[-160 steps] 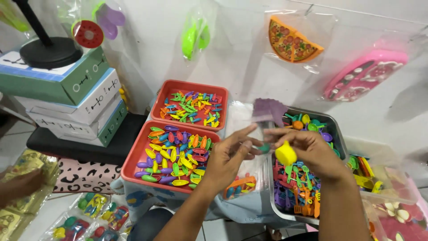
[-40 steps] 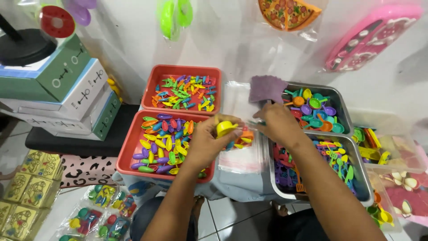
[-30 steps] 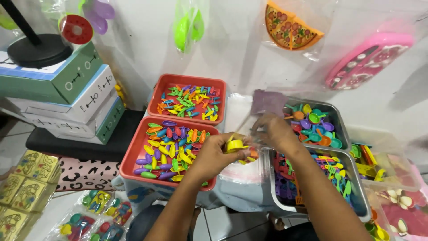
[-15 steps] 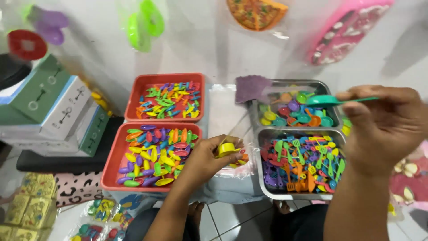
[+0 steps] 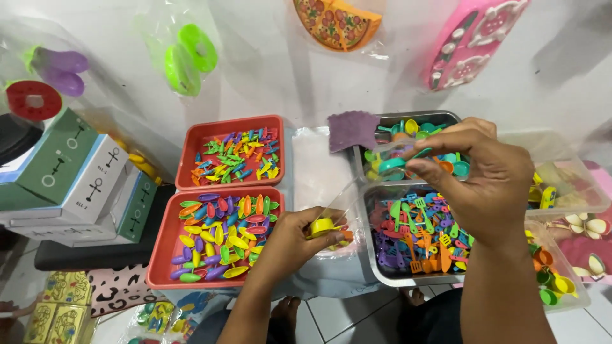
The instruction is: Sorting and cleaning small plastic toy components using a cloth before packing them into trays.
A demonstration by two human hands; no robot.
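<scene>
Teal spoon (image 5: 398, 162) pinched in right hand (image 5: 484, 185) at centre right, left hand (image 5: 296, 239) clamped on bag (image 5: 338, 216) with yellow cup (image 5: 322, 226), lower centre.

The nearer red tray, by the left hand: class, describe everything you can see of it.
The nearer red tray is a shallow, square-ish bin with rounded corners, seemingly plastic, lying flat in front of a second red tray. It holds a loose heap of small leaf-shaped toy pieces in yellow, purple, orange, green, blue and pink. The left hand hovers at its right edge, pinching a small yellow piece and a clear bag; contact with the tray cannot be told.
</scene>
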